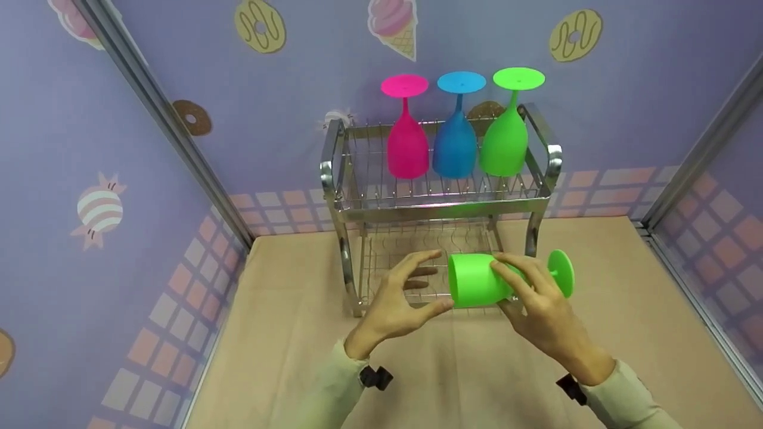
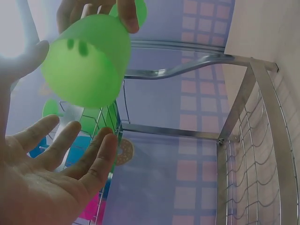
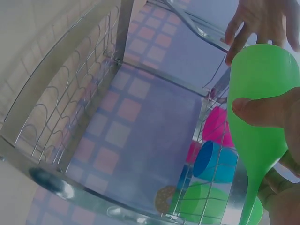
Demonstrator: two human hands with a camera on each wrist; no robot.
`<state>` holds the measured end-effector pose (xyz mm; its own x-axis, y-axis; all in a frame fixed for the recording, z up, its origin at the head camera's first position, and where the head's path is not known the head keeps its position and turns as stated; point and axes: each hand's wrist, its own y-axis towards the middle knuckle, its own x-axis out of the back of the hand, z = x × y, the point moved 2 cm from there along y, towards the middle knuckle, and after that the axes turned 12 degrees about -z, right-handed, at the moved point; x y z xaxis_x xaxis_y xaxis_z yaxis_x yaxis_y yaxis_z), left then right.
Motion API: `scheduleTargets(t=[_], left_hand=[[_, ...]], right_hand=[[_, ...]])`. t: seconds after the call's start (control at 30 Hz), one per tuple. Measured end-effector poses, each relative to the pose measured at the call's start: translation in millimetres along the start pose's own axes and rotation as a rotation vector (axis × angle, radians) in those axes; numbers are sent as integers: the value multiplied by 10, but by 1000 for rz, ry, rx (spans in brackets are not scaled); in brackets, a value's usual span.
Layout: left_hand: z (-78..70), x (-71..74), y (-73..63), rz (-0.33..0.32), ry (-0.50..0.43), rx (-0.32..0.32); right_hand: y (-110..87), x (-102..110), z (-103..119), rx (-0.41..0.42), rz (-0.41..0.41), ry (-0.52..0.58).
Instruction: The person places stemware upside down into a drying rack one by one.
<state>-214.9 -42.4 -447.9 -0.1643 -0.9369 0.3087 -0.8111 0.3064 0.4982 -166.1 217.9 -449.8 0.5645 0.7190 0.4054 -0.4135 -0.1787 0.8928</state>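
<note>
A bright green plastic goblet (image 1: 477,280) lies sideways in the air in front of the rack, its mouth to the left and its round foot to the right. My right hand (image 1: 539,304) grips it round the bowl near the stem, the thumb (image 3: 258,111) lying along its side in the right wrist view. Just left of the goblet's mouth is my left hand (image 1: 396,298), fingers spread and thumb apart, holding nothing. In the left wrist view, the left palm (image 2: 47,187) faces the goblet's open mouth (image 2: 79,75).
A two-tier metal dish rack (image 1: 444,211) stands against the back wall. On its upper tier, a pink goblet (image 1: 408,149), a blue goblet (image 1: 455,149) and another green goblet (image 1: 504,146) stand upside down in a row. Beige cloth (image 1: 286,333) covers the table.
</note>
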Motion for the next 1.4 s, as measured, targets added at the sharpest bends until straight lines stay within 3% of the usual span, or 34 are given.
scheduleTargets(t=[0.33, 0.67, 0.87, 0.93, 1.03, 1.27, 1.4], left_hand=[[-41, -68, 21, 17, -75, -15], [-5, -62, 27, -4, -225, 43], [23, -19, 23, -50, -236, 62], [28, -9, 21, -65, -238, 63], [35, -15, 16, -78, -265, 68], [37, -107, -14, -96, -321, 62], [42, -174, -33, -95, -334, 69]], right_hand=[[8, -46, 64, 23, -3, -8], [33, -42, 102, 46, -46, 4], [24, -3, 151, 126, -224, 69], [-27, -26, 163, 113, -291, 110], [-149, -99, 161, -18, -339, 213], [-323, -285, 176, -613, -275, 697], [-249, -329, 177, -836, -252, 954]])
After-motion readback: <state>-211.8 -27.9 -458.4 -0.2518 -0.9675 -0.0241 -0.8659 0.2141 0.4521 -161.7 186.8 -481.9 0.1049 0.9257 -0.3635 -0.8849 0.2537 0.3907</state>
